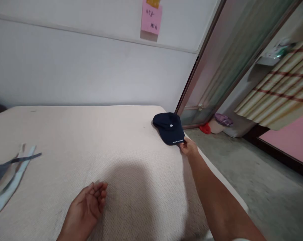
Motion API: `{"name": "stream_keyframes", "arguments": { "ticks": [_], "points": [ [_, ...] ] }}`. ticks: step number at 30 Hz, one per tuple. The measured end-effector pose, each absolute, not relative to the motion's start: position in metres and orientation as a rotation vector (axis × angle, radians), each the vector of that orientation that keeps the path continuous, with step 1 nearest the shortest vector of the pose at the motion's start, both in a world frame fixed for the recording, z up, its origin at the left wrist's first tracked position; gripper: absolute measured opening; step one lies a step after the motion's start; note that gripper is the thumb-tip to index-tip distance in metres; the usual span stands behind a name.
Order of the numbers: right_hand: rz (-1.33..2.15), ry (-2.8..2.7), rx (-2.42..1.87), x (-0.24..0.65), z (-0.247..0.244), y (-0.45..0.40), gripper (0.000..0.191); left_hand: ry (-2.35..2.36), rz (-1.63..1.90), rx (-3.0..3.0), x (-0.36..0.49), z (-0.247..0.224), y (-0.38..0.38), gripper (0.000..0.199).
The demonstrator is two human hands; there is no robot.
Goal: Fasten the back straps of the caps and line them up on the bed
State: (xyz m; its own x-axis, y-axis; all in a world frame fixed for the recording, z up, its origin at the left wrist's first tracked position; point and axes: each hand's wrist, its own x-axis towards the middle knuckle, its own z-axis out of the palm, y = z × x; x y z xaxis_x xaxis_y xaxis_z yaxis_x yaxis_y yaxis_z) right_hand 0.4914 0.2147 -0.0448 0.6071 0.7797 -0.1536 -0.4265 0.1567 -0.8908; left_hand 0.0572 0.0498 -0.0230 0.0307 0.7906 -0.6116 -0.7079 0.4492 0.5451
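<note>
A navy blue cap (168,126) with small white lettering lies at the far right corner of the pale covered surface (91,134), its brim pointing toward me and to the right. My right hand (188,146) reaches out to the cap and pinches the brim's right edge. Nearer to me, left of the middle, my left hand (85,207) rests palm up above the surface, its fingers loosely curled and apart from the thumb, holding nothing.
Straps or folded cloth items (18,170) lie at the left edge. Behind stands a white wall with a pink note (151,18). To the right are a glass sliding door, a bin with a purple liner (223,120), a red item (205,128) and a striped curtain (279,83).
</note>
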Motion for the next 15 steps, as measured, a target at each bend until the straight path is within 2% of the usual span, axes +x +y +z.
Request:
{"name": "stream_keyframes", "arguments": {
  "ticks": [8, 15],
  "points": [
    [0.856, -0.257, -1.418, 0.505, -0.069, 0.232, 0.033, 1.121, 1.159, -0.005, 0.063, -0.022, 0.044, 0.015],
    [0.593, -0.404, -1.559, 0.472, -0.068, 0.198, 0.005, 1.082, 1.204, 0.011, 0.053, -0.019, 0.041, 0.014]
  ]
}}
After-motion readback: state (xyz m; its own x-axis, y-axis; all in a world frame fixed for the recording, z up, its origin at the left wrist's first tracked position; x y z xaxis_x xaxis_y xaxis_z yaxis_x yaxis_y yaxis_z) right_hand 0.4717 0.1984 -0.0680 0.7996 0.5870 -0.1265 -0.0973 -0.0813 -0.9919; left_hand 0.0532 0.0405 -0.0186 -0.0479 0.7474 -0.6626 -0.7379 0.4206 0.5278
